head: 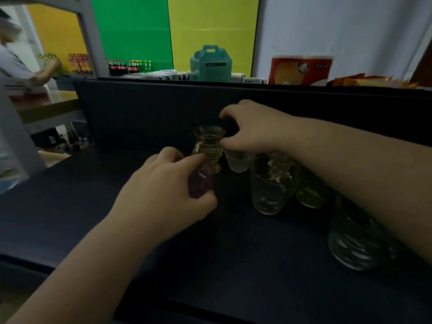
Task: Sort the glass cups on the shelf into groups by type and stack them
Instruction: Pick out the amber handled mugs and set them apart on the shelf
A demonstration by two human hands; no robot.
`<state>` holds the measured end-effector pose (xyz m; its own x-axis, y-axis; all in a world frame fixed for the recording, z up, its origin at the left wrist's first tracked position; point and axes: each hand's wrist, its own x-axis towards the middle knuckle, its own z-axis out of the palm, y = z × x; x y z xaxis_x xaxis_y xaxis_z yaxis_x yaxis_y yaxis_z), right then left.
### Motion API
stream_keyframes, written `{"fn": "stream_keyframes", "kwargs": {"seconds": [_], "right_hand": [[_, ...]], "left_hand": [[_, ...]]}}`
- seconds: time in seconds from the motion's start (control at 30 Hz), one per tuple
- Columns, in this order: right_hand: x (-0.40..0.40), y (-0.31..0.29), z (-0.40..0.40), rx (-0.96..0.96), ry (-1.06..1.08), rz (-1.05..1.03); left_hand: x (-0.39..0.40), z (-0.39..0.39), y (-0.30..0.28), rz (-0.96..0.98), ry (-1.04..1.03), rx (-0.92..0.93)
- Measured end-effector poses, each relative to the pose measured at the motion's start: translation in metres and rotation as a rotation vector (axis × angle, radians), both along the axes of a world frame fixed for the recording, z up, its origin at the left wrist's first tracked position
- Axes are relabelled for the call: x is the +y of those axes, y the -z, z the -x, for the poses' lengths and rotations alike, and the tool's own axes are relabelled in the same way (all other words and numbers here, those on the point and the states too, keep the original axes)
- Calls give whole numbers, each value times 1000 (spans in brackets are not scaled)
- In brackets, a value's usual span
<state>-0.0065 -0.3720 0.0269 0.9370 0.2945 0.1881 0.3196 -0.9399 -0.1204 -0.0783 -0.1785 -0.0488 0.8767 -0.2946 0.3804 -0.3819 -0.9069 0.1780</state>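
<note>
Several glass cups stand on a dark shelf. My left hand grips a small purple glass cup that rests on the shelf. Just behind it stands a yellow handled glass cup. My right hand hovers with curled fingers over a small clear ribbed cup, its fingertips at the cup's rim; whether they grip it is unclear. To the right stand a clear patterned tumbler, a yellow-green cup and a larger clear patterned glass, partly hidden by my right forearm.
The shelf's dark back wall rises behind the cups. Above it sit a teal box, a tissue pack and soda bottles. A person stands at far left.
</note>
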Motion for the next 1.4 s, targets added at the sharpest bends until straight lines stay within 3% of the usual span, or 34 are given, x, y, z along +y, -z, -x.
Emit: {"fn": "stream_keyframes", "kwargs": {"seconds": [0.2, 0.37, 0.67, 1.0, 1.4], "right_hand": [[41, 11, -48, 201, -7, 193], [51, 13, -55, 244, -19, 157], [52, 10, -30, 154, -102, 16], [17, -26, 37, -146, -156, -175], [-132, -37, 183, -361, -13, -429]], "left_hand": [[24, -1, 0, 14, -28, -52], [37, -4, 4, 19, -51, -38], [40, -4, 5, 50, -50, -35], [23, 33, -10, 45, -116, -153], [-96, 139, -39, 29, -31, -228]]}}
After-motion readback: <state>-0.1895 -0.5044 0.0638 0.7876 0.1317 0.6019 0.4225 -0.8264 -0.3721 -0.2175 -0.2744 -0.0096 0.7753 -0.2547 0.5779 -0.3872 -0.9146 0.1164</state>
